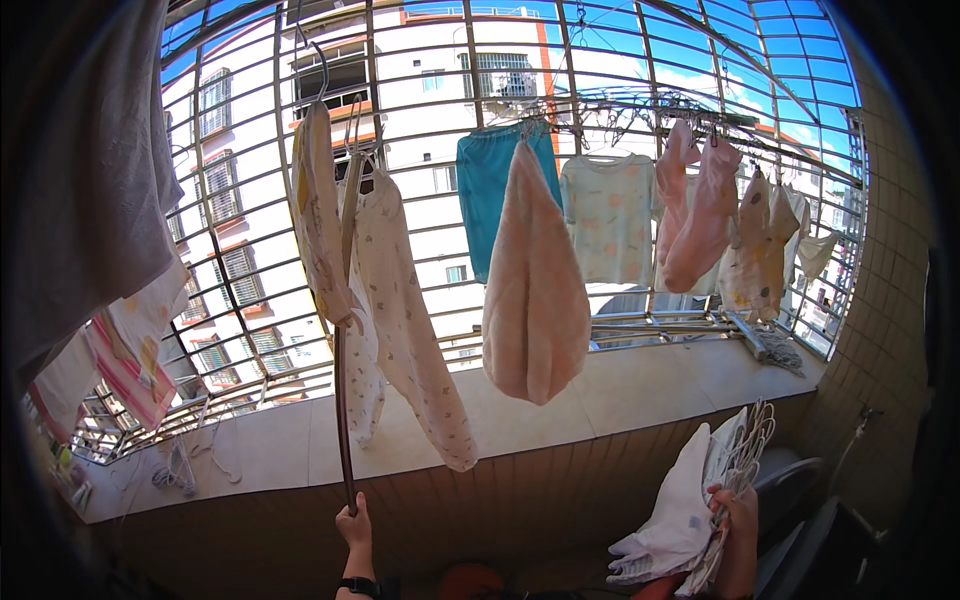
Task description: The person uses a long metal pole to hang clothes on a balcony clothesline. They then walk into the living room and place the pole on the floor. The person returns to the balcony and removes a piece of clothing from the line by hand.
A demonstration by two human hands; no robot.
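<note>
My left hand (355,519) is closed around the lower end of a long dark pole (342,405). The pole rises to a small white and yellow garment (319,217) on a hanger; whether it bears that hanger's weight I cannot tell. Beside the pole hang pale patterned pants (409,307). My right hand (735,506) grips a bunch of white clothes hangers (750,450) with white folded garments (675,510) hanging from them. Between the hands, higher up, hangs a fluffy pink cloth (536,300).
A metal window grille (420,150) spans the view above a tiled ledge (540,412). Teal shorts (480,202), a patterned shirt (609,217) and pink garments (701,217) hang along it. Loose hangers (176,472) lie on the ledge at left. A grey cloth (90,172) hangs close at upper left.
</note>
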